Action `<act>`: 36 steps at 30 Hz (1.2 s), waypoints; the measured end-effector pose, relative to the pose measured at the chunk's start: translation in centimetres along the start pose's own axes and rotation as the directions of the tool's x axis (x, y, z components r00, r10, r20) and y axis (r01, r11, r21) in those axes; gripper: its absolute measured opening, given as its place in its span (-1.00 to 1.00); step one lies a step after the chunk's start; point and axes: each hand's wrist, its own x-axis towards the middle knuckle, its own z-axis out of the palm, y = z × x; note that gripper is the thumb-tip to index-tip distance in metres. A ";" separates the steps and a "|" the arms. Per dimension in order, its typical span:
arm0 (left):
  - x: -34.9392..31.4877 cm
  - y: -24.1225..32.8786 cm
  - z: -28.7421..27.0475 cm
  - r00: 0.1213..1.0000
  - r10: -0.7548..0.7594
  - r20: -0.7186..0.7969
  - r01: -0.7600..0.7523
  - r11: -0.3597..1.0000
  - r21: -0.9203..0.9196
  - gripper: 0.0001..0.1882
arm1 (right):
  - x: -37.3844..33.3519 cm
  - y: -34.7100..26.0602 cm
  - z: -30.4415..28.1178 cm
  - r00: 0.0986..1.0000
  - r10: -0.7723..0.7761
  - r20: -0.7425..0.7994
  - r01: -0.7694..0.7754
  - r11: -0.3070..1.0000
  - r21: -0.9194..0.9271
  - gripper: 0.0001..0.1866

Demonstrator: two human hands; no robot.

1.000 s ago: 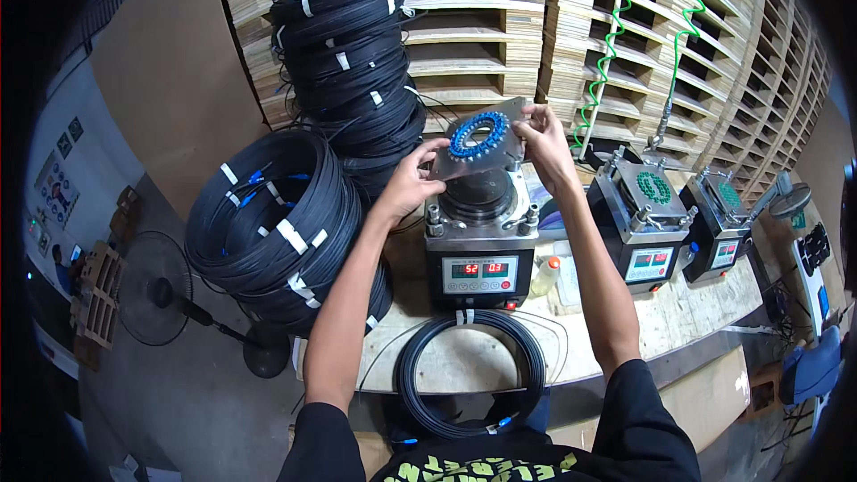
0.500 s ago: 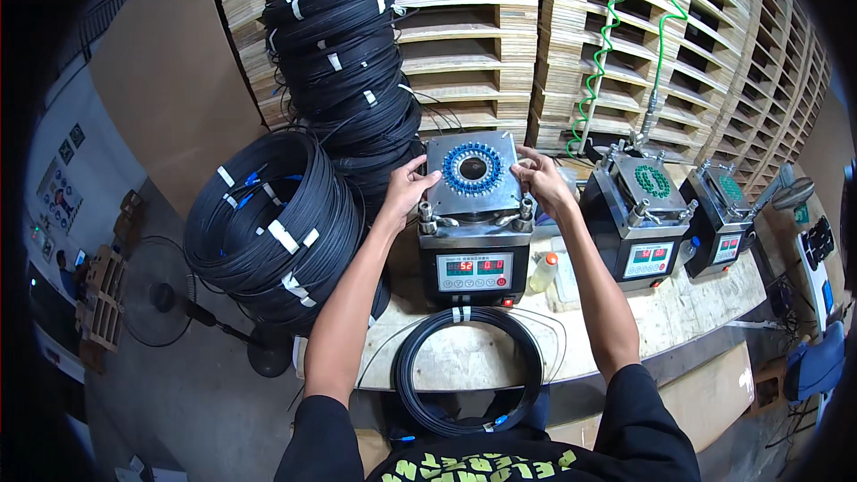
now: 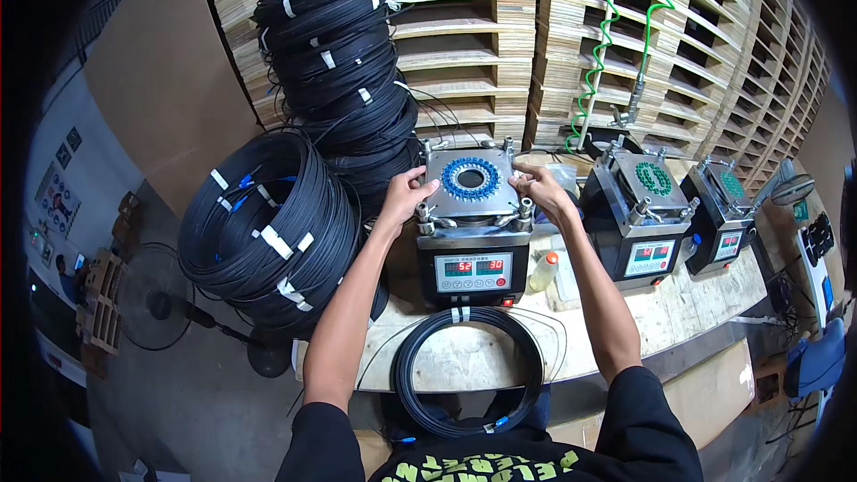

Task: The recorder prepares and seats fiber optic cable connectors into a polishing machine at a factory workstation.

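Note:
A square metal fixture plate (image 3: 452, 201) carries a ring of blue connectors (image 3: 470, 195) around a round central hole. It lies on top of a black polishing machine (image 3: 428, 268) with metal clamp posts at its corners and a lit red digital display (image 3: 473, 272). My left hand (image 3: 406, 198) grips the plate's left edge, thumb on top. On the opposite edge, my right hand (image 3: 544, 189) has its thumb and curled fingers closed on the plate. In front of the machine, a coil of black cable (image 3: 406, 366) with blue connector ends overhangs the table's near edge.
Tall stacks of black cable coils (image 3: 339, 62) and a wide coil bundle (image 3: 268, 223) stand at left. A small bottle with an orange cap (image 3: 543, 272) sits beside the machine. Two more machines (image 3: 644, 223) (image 3: 721, 214) stand at right. Wooden pallets (image 3: 469, 36) rise behind; a green coiled hose (image 3: 665, 0) hangs there.
The plate has come down and sits lower between the corner posts, whose rear ones now show. Both hands have stayed at its edges. The machine's display has changed.

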 end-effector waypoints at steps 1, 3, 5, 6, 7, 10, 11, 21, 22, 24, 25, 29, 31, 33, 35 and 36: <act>0.0 -0.1 0.0 1.000 -0.015 0.012 0.015 1.000 0.021 -0.27 | 0.0 0.1 -0.1 1.000 0.016 0.004 -0.016 0.999 -0.047 -0.31; -0.1 -0.2 0.2 1.000 -0.012 -0.002 0.012 1.000 -0.009 -0.27 | 0.1 0.3 -0.1 1.000 -0.003 0.003 0.003 0.998 -0.055 -0.32; -0.3 -0.2 0.4 1.000 -0.007 -0.012 0.007 0.999 -0.041 -0.26 | 0.0 0.5 -0.1 1.000 -0.022 -0.003 0.021 0.998 -0.064 -0.34; -0.3 -0.3 0.3 0.999 -0.030 -0.017 0.029 0.997 -0.065 -0.23 | -0.1 0.5 0.1 1.000 -0.011 -0.020 0.010 0.999 -0.050 -0.34; -0.3 -0.4 0.3 0.998 -0.052 -0.022 0.050 0.995 -0.090 -0.21 | -0.1 0.5 0.3 0.999 -0.001 -0.039 0.000 0.999 -0.036 -0.35; -0.1 -0.4 0.5 0.997 -0.074 -0.017 0.071 0.988 -0.134 -0.20 | -0.2 0.3 0.5 0.998 -0.010 -0.060 0.009 1.000 -0.021 -0.35; 0.3 -0.3 0.8 0.997 -0.073 -0.015 0.071 0.988 -0.135 -0.20 | -0.3 0.3 0.4 0.998 -0.010 -0.062 0.008 1.000 -0.022 -0.35; 10.4 -1.8 -0.6 0.906 0.380 -0.187 -0.265 0.854 0.448 -0.44 | 7.1 -1.7 0.7 0.817 -0.568 -0.099 0.402 0.685 -0.607 -0.50; 10.8 -1.6 -0.2 0.942 0.316 -0.113 -0.241 0.872 0.426 -0.41 | 7.3 -2.2 1.0 0.839 -0.539 -0.072 0.377 0.672 -0.638 -0.51; 11.1 -0.9 0.6 0.968 0.253 0.007 -0.225 0.850 0.476 -0.32 | 7.7 -3.2 1.0 0.920 -0.392 0.013 0.289 0.656 -0.697 -0.48; 11.3 -0.3 0.8 0.966 0.260 0.010 -0.233 0.849 0.475 -0.32 | 8.0 -3.5 1.0 0.949 -0.310 0.055 0.253 0.647 -0.720 -0.47; 11.2 2.1 1.0 0.976 0.161 0.147 -0.215 0.817 0.535 -0.35 | 8.2 -1.6 1.2 0.911 -0.411 -0.021 0.226 0.542 -0.809 -0.58; 10.1 2.8 0.2 0.926 0.270 0.262 -0.375 0.729 0.573 -0.42 | 7.8 -1.7 1.9 0.891 -0.454 -0.005 0.263 0.525 -0.810 -0.59; 9.1 4.1 0.4 0.913 0.283 0.294 -0.407 0.677 0.614 -0.42 | 7.4 -1.9 1.9 0.881 -0.473 0.019 0.284 0.496 -0.821 -0.57; 7.8 5.3 0.7 0.911 0.202 0.358 -0.390 0.701 0.597 -0.38 | 6.5 -2.5 2.0 0.892 -0.452 0.019 0.281 0.520 -0.807 -0.49; 7.3 5.1 0.9 0.874 0.351 0.337 -0.484 0.689 0.538 -0.30 | 6.4 -2.5 1.8 0.891 -0.451 0.049 0.292 0.489 -0.822 -0.47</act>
